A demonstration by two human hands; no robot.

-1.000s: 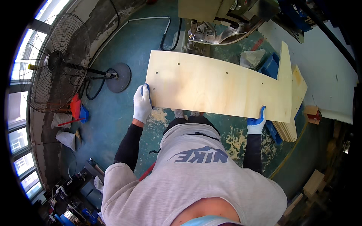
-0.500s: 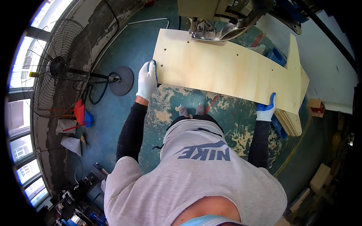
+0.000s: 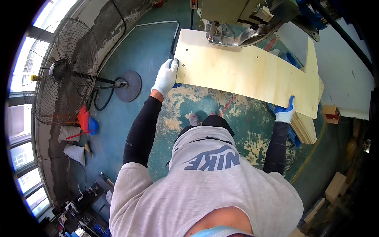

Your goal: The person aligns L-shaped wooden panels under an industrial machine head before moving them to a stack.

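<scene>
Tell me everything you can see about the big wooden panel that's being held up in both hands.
The wooden panel is a large, thin sheet of pale plywood, long with an upright leg at its right end, so roughly L-shaped. A few small holes dot its face. It is held about level above the green floor. The gloved left hand grips its left edge, the gloved right hand its lower right edge. Its far edge lies under the metal head of a machine. A stack of similar boards sits below its right end.

We see a pale, smooth, matt plywood panel point(image 3: 248, 75) under a shiny metal machine head point(image 3: 237, 37). Our gloves are white knit cloth with blue coating, and the green painted floor point(image 3: 150, 51) is worn and patchy.
</scene>
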